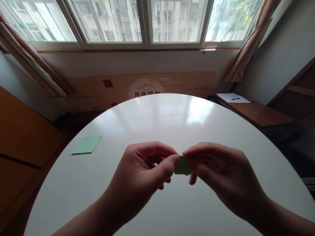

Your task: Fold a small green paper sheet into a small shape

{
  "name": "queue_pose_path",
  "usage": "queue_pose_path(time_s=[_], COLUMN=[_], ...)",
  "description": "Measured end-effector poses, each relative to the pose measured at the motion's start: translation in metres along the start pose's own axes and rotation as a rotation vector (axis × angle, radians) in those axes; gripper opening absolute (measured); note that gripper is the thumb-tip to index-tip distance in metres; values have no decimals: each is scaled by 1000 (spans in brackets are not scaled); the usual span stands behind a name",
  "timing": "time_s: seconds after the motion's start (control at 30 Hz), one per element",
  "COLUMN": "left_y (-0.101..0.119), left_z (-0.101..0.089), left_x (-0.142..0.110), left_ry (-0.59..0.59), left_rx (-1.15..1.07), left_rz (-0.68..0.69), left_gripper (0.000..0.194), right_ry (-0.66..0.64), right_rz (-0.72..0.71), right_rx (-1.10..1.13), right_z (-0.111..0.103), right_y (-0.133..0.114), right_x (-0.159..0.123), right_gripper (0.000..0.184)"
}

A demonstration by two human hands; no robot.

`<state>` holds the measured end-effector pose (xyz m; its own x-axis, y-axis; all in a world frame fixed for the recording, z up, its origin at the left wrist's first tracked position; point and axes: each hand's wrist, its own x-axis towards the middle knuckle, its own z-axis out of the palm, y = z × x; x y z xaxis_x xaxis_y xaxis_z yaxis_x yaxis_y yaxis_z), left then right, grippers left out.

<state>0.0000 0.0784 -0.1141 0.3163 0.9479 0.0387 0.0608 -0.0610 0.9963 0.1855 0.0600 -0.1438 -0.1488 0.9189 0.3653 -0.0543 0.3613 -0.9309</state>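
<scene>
A small piece of green paper (181,166) is held up between my two hands, above the white table. My left hand (150,167) pinches its left side between thumb and forefinger. On the other side, my right hand (214,165) has thumb and fingers closed on the paper's right and upper edge. Much of the paper is hidden behind my fingers, so I cannot tell how it is folded. Off to the left lies a flat pad of light green paper squares (87,145), away from both hands.
The round white table (152,121) has a curved far edge. Beyond it on the right stands a brown wooden desk (273,113) with a white sheet (227,97) and a dark pen (235,98). A printed cardboard panel (88,87) leans under the window.
</scene>
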Motion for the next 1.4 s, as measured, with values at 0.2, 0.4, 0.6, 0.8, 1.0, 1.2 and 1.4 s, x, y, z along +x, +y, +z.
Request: queue_pose_path(time_s=[0.2, 0.4, 0.6, 0.8, 1.0, 1.2, 1.4], left_y=[-1, -8, -14, -16, -18, -19, -19], left_z=[4, 6, 7, 2, 3, 7, 10], left_x=[-1, 2, 5, 8, 9, 8, 7], left_ry=[74, 108, 94, -3, 34, 133, 173], left_rx=[50, -5, -1, 5, -9, 2, -10], left_rz=[42, 19, -6, -26, 24, 57, 45], left_gripper=[7, 11, 13, 14, 14, 11, 12], right_ry=[-8, -68, -86, -69, -71, -27, -26], right_rz=[25, 213, 281, 299, 294, 309, 321], right_rx=[33, 146, 207, 188, 238, 378, 425], right_z=[2, 5, 4, 0, 0, 1, 0], right_y=[1, 9, 14, 16, 18, 23, 25], right_x=[0, 4, 7, 9, 10, 12, 13], right_gripper=[15, 9, 9, 11, 11, 13, 13])
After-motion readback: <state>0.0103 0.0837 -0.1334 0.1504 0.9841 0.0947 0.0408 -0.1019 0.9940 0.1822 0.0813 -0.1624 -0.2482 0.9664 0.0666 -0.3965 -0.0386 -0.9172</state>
